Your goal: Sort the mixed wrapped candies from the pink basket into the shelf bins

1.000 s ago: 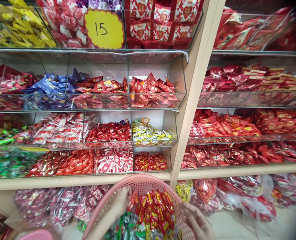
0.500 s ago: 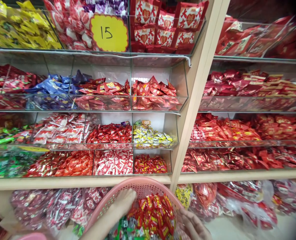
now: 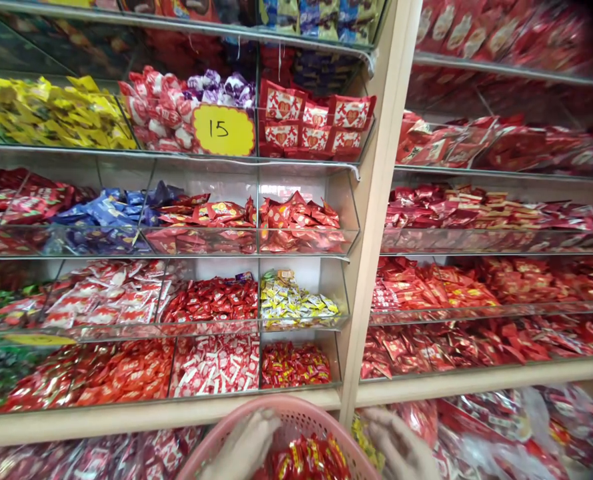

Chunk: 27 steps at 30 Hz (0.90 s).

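A pink perforated plastic basket is at the bottom centre, cut off by the lower edge. Red-wrapped candies with yellow print lie in it. My left hand reaches over the basket's left part, near those candies; its fingers are smeared by motion, so their grip does not show. Just outside the right rim, my right hand has its fingers apart and nothing visible in them. The shelf bin of similar red and yellow candies stands just beyond the basket.
Shelves with clear bins of wrapped sweets rise ahead, split by a pale wooden upright. A yellow price tag reads 15. The wooden bottom ledge runs behind the basket. Bagged sweets lie beneath it at right.
The view has tilted up, so shelves and basket sit lower in it. My right hand has come off the basket's right rim. Green candies seen in the basket earlier are now out of view.
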### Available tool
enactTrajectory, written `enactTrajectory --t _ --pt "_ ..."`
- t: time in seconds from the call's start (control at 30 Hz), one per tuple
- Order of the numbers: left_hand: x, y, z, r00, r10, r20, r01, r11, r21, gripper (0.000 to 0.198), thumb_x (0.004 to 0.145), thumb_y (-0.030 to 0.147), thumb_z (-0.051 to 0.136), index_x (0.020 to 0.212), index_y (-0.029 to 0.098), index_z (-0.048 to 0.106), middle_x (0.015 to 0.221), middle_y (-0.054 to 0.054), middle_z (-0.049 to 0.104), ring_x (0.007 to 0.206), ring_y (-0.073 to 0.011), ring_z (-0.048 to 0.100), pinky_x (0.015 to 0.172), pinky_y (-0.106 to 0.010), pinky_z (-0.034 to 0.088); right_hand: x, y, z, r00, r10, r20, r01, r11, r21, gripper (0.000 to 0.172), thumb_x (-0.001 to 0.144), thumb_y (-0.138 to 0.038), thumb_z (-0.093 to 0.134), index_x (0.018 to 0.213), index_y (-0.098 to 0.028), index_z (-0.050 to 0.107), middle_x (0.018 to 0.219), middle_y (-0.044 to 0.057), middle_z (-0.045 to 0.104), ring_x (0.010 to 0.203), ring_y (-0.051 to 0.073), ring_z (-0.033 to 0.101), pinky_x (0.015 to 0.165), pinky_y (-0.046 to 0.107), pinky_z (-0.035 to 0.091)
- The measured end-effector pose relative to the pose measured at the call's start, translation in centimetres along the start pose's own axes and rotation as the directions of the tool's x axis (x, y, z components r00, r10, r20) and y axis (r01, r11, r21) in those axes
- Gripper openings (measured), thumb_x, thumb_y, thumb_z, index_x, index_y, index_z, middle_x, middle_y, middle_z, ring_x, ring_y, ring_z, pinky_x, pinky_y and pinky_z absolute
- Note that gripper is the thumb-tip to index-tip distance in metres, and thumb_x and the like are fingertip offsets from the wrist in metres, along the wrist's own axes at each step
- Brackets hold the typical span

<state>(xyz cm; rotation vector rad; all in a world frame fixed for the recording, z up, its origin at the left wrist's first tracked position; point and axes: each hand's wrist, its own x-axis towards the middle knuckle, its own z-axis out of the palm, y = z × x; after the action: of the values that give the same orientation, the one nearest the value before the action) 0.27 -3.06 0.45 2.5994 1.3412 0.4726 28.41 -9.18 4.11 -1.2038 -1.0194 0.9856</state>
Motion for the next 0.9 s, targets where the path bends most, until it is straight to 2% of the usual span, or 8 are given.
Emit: enactTrajectory --t 0.1,0.17,0.23,0.3,0.4,0.5,0.73,0.9 --pt "-1.0 -2.0 -0.9 0.974 -0.068 -0.217 0.074 0.997 0.023 0.039 0.085 0.017 0.035 0.113 0.028 0.06 0.115 -0.004 0.062 0.108 -0.0197 0.055 0.101 -0.036 0.039 3.2 -7.5 0.5 0.95 -0.31 0.033 0.31 0.927 -0.21 0.036 0.065 -0.049 0.067 0.088 -0.021 0.069 0.095 0.009 0.07 0.089 0.025 0.063 0.081 0.037 0.05" --pt "-1.6 -3.5 -0.9 0.942 -0.167 -0.291 0.181 0.983 0.021 0.034 0.086 0.024 0.039 0.111 0.026 0.061 0.12 -0.006 0.06 0.113 -0.0225 0.054 0.102 -0.039 0.039 5.3 -12.9 1.5 0.852 -0.511 0.116 0.518 0.791 -0.326 0.03 0.072 -0.045 0.062 0.09 -0.021 0.068 0.093 0.008 0.069 0.085 0.023 0.063 0.08 0.037 0.05" --pt "-2.1 -4.8 -0.5 0.909 -0.293 -0.298 0.299 0.954 -0.025 0.035 0.086 0.032 0.04 0.116 0.025 0.059 0.124 -0.006 0.058 0.118 -0.0233 0.05 0.103 -0.038 0.038 7.4 -18.0 2.9 0.729 -0.654 0.201 0.668 0.618 -0.415 0.028 0.076 -0.04 0.057 0.093 -0.02 0.066 0.09 0.006 0.069 0.078 0.021 0.063 0.074 0.036 0.05" --pt "-2.6 -5.5 0.2 0.904 -0.362 -0.23 0.348 0.932 -0.1 0.038 0.089 0.035 0.036 0.121 0.027 0.054 0.121 -0.003 0.061 0.115 -0.0196 0.053 0.1 -0.033 0.041 9.5 -22.3 4.5 0.611 -0.748 0.258 0.752 0.448 -0.483 0.025 0.079 -0.035 0.053 0.095 -0.019 0.064 0.087 0.005 0.069 0.072 0.018 0.062 0.071 0.034 0.049" --pt "-3.0 -6.0 1.2 0.911 -0.356 -0.209 0.343 0.934 -0.095 0.038 0.089 0.037 0.036 0.123 0.03 0.053 0.124 -0.001 0.059 0.115 -0.0177 0.053 0.1 -0.03 0.04 12.8 -27.1 6.7 0.512 -0.795 0.326 0.769 0.256 -0.586 0.023 0.08 -0.025 0.049 0.096 -0.015 0.063 0.082 0.005 0.068 0.071 0.015 0.06 0.07 0.03 0.047" --pt "-3.3 -6.6 2.2 0.908 -0.328 -0.259 0.334 0.942 -0.023 0.039 0.087 0.036 0.041 0.124 0.03 0.053 0.127 0.0 0.057 0.118 -0.0187 0.051 0.101 -0.03 0.039 15.9 -30.0 8.4 0.519 -0.769 0.373 0.704 0.136 -0.697 0.023 0.077 -0.016 0.051 0.095 -0.013 0.063 0.085 0.007 0.068 0.076 0.016 0.06 0.073 0.029 0.044" --pt "-3.6 -8.3 3.5 0.93 -0.142 -0.338 0.188 0.977 0.105 0.036 0.087 0.033 0.043 0.121 0.028 0.055 0.122 -0.001 0.061 0.113 -0.0168 0.056 0.093 -0.024 0.046 18.1 -31.6 11.3 0.69 -0.572 0.444 0.504 -0.06 -0.861 0.022 0.075 -0.027 0.06 0.094 -0.016 0.065 0.097 0.009 0.066 0.087 0.021 0.06 0.07 0.026 0.041" --pt "-3.9 -8.8 3.2 0.939 0.073 -0.337 0.04 0.948 0.315 0.034 0.09 0.031 0.037 0.119 0.03 0.055 0.124 -0.001 0.059 0.111 -0.0168 0.057 0.09 -0.024 0.049 18.4 -31.7 11.7 0.703 -0.524 0.481 0.494 -0.127 -0.86 0.025 0.078 -0.036 0.061 0.094 -0.018 0.066 0.1 0.01 0.065 0.088 0.022 0.059 0.068 0.026 0.041"
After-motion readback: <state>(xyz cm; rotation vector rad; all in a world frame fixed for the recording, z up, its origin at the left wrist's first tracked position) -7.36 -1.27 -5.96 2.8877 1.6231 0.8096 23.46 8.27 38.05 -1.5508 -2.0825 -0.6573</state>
